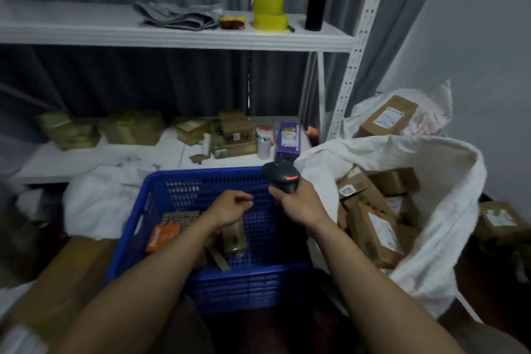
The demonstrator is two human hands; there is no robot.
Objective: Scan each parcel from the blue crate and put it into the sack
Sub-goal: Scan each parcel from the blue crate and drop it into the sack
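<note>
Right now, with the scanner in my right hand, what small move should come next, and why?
Probably lower the left hand onto the brown parcel below it in the blue crate and lift it toward the barcode scanner. That hand seems to hold nothing, the right hand grips the barcode scanner, and parcels lie in the crate beside the open sack.
</note>
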